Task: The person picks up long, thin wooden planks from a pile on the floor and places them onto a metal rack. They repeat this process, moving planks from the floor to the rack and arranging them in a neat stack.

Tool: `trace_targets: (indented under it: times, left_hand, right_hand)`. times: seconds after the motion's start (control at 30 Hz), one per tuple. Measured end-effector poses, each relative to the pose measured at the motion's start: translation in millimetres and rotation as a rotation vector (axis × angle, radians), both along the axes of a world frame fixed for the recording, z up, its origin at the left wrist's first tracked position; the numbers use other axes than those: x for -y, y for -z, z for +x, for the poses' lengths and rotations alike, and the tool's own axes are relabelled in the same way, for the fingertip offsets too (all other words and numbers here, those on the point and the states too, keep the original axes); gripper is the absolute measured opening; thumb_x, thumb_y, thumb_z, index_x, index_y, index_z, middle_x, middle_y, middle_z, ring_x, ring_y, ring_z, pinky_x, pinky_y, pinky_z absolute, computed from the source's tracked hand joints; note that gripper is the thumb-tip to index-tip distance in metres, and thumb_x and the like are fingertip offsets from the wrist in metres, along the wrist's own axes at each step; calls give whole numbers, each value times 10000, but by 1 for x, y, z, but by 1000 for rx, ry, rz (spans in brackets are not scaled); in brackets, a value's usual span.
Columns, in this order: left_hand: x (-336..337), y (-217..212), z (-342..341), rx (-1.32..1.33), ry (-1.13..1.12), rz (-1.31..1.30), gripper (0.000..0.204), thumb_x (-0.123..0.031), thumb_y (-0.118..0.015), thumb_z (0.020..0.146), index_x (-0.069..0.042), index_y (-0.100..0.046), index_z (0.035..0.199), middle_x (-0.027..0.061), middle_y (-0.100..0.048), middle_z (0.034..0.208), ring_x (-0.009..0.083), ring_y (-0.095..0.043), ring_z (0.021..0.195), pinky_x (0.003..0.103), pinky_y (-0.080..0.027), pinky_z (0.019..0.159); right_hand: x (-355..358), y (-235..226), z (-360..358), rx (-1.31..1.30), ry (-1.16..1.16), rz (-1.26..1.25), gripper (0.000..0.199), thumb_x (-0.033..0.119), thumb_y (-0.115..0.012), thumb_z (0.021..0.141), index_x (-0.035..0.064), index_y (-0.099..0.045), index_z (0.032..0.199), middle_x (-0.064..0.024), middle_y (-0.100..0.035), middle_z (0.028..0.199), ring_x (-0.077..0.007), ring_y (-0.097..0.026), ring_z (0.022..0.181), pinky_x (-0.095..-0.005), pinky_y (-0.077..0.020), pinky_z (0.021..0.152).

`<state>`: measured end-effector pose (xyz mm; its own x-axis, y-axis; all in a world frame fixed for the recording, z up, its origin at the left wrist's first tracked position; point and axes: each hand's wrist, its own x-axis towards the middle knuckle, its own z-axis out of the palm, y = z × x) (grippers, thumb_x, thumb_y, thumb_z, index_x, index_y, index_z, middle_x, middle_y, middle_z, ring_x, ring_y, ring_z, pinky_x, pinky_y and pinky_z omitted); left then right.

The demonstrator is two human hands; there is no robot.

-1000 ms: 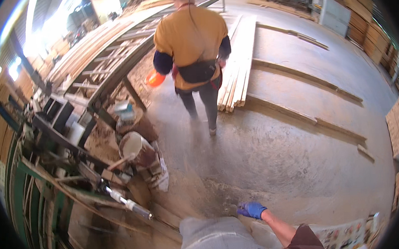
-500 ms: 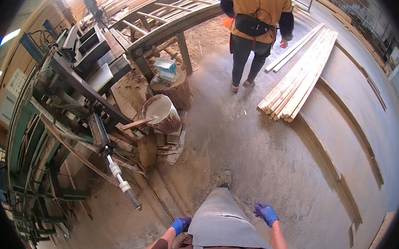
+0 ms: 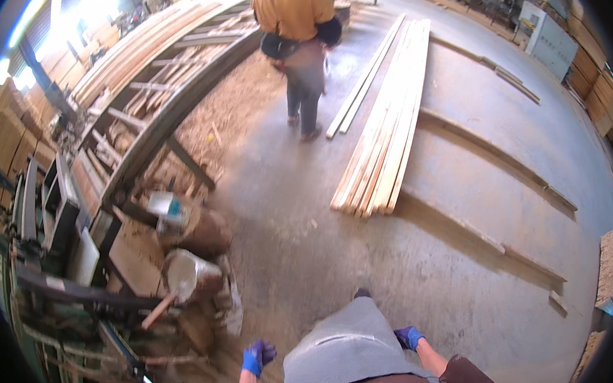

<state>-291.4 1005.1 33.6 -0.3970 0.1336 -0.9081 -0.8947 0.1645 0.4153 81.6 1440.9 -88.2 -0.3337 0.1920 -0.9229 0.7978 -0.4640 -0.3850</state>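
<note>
My left hand (image 3: 258,356), in a blue-purple glove, hangs beside the grey apron (image 3: 340,344) with loosely bent fingers and nothing in it. On the other side, my gloved right hand (image 3: 409,337) is close to the apron's edge; its fingers look loosely apart and hold nothing visible. Nearest to my left hand stands a bucket (image 3: 201,281) of pale liquid with a wooden stick (image 3: 159,311) leaning over its rim. Ahead, a stack of long pale timber strips (image 3: 386,123) lies across floor battens, apart from both hands.
A person (image 3: 298,51) in a mustard top stands ahead, left of the timber. Machine framing (image 3: 81,286) and a long conveyor frame (image 3: 195,93) line the left. A stump (image 3: 207,233) carries a small container (image 3: 165,206). Low wooden battens (image 3: 493,145) cross the floor on the right.
My view has turned right and moved forward, so the timber stack appears nearer and further left. The person has also shifted left in view. Both hands have swung beside the apron, still empty.
</note>
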Motion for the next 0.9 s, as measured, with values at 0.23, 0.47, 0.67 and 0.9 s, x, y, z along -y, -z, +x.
trace_targets:
  times: [0.23,0.47,0.67,0.9]
  left_hand:
    - [-91,31,-84,-64,153,25,267,-298,-536,942,-51,-626,983,199,-661,905,359,-648,801,522,-534,688]
    - [-196,-2,-249,-87,99,-14,246,-284,-551,936,-54,-626,985,175,-640,859,339,-625,749,506,-501,637]
    - [-223,21,-399,-86,64,24,229,-271,-563,932,-58,-625,986,155,-623,821,322,-606,704,491,-473,594]
    - [-185,73,-546,172,-285,1156,210,-256,-578,926,-61,-624,988,132,-602,775,301,-583,652,474,-440,544]
  right_hand:
    - [-181,-90,-261,-80,13,25,299,357,-522,960,111,-691,982,-85,-740,992,-216,-703,787,-360,-515,649]
    - [-238,-38,-378,29,-304,-68,434,460,-518,970,109,-650,1189,-101,-729,1084,-234,-709,834,-347,-538,690]
    - [-233,-11,-439,35,-554,-53,476,487,-464,988,120,-677,1203,-61,-703,1197,-213,-699,955,-370,-532,759]
    - [-237,-27,-553,213,-129,-107,396,421,-508,972,97,-718,1062,-73,-749,1035,-236,-715,801,-397,-530,658]
